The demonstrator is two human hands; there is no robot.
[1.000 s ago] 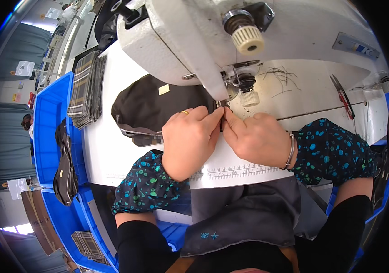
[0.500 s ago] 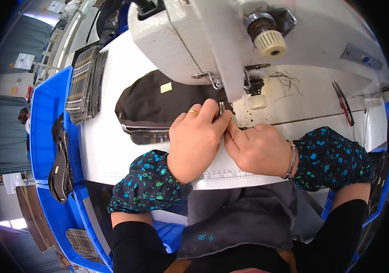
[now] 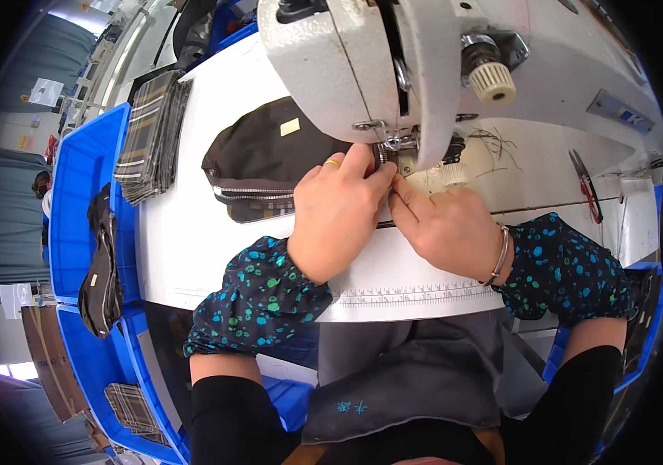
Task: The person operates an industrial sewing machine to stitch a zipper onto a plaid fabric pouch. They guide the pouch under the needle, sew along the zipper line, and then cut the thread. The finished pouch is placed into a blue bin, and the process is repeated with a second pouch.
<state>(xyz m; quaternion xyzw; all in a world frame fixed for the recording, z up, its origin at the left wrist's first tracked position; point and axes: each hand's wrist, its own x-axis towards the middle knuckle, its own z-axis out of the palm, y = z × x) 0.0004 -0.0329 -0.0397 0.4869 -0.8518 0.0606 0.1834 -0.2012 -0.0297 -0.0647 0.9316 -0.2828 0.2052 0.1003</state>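
Note:
A dark brown zippered fabric pouch [image 3: 262, 151] with a small cream label lies flat on the white table, its right end under the head of a sewing machine [image 3: 331, 70]. My left hand [image 3: 341, 205], with a ring on one finger, is closed on the pouch's right end beside the presser foot. Close by, my right hand [image 3: 446, 225] pinches at the same edge, thumb and forefinger together. The fingertips of both hands nearly meet just below the needle area. What lies right between them is mostly hidden.
Red-handled scissors [image 3: 587, 190] lie on the right of the table, near loose threads [image 3: 494, 147]. A stack of plaid fabric pieces [image 3: 149, 139] stands at the left edge. Blue bins [image 3: 84, 232] line the left side, one with a dark zippered piece [image 3: 101, 271] over its rim.
Both hands and the pouch have shifted slightly away from me, further in toward the machine's needle area. The whole view has tilted a little. Both hands keep their grip.

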